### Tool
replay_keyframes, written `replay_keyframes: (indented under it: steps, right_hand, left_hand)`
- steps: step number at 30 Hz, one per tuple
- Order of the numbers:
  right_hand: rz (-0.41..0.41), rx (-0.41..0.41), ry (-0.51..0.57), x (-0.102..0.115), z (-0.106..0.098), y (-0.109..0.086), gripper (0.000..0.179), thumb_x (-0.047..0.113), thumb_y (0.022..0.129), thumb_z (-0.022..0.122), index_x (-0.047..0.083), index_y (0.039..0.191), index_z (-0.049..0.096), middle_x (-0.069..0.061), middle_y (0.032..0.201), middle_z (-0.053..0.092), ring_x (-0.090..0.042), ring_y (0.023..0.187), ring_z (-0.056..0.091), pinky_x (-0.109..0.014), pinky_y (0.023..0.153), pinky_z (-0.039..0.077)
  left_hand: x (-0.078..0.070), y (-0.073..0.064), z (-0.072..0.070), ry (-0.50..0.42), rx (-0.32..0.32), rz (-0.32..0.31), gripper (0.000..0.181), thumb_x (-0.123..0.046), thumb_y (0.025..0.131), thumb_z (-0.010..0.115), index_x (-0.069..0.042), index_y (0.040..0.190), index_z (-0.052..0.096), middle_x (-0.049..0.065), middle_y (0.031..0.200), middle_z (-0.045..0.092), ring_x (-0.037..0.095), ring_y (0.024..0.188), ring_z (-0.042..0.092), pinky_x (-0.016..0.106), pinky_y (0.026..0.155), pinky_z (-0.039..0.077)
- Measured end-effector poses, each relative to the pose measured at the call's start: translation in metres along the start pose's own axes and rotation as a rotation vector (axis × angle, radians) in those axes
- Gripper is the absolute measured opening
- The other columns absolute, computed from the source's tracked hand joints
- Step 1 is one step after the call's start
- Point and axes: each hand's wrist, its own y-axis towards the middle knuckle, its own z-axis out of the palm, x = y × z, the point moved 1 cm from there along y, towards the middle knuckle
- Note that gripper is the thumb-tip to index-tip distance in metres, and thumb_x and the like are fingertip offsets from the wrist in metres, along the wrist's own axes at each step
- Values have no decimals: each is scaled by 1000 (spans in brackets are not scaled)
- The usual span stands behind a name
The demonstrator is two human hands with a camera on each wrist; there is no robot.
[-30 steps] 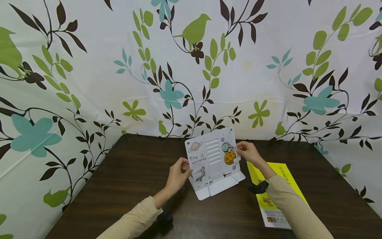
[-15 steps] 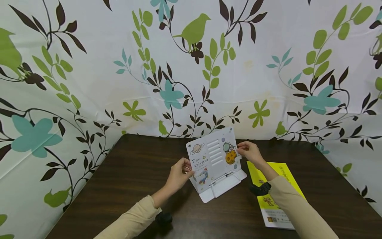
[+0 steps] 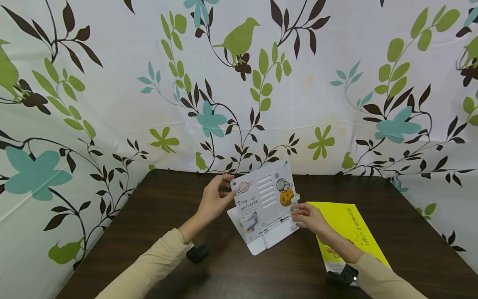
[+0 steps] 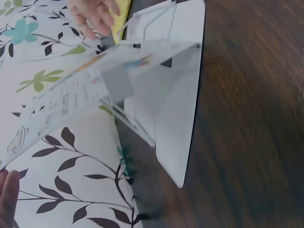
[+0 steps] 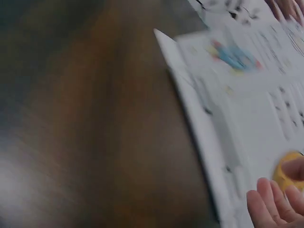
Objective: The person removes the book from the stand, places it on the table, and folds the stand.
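Observation:
A white book stand (image 3: pixel 263 195) with planet, rocket and astronaut pictures and the words "Tiny universe" stands on the table, its panel tilted up from a flat base (image 4: pixel 178 109). My left hand (image 3: pixel 214 198) pinches the panel's upper left corner; in the left wrist view only some fingers (image 4: pixel 8 194) show at that corner. Beside the lower right edge is my right hand (image 3: pixel 311 219), fingers loosely bent. The right wrist view has these fingers (image 5: pixel 268 202) in front of the panel near the orange planet, with no visible grip on it.
A yellow book (image 3: pixel 349 224) lies right of the stand, partly under the right forearm. The dark wooden table (image 3: pixel 168 199) ends at the back against a patterned cloth (image 3: pixel 123 104) with birds and leaves.
My left hand has moved up from the panel's lower left side to its upper left corner. My right hand has come down the right edge, away from the small side clip.

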Motion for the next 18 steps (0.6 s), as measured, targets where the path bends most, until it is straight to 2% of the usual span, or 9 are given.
replay_keyframes:
  steps: [4,10,13,18]
  right_hand:
    - [76,43,125,-12,17,-11,42,1,85,60,-13,120,42,-23,105,60,-24,88,63,-38,78,52]
    - [161,38,240,-19,35,-14,47,4,85,61,-13,124,40,-23,110,59,-23,90,63,-39,80,51]
    - [174,21,285,-19,43,-11,47,3,85,60,-12,125,39,-23,112,59,-23,90,63,-38,80,51]
    - [168,-33,377,-17,54,-6,46,2,87,57,-12,123,33,-20,100,64,-21,84,65,-34,75,53]
  left_hand:
    - [-1,0,1,11,-12,33,37,16,74,62,14,109,52,26,107,53,38,89,56,28,66,54]
    - [0,2,6,22,-19,54,41,17,74,62,14,113,51,28,106,52,39,88,56,34,65,54]
    - [-1,2,7,30,-20,50,43,18,73,62,15,114,51,28,106,52,39,88,55,37,64,54]
    - [0,3,8,35,-16,48,40,19,72,62,14,111,53,27,104,52,38,87,55,36,64,54]
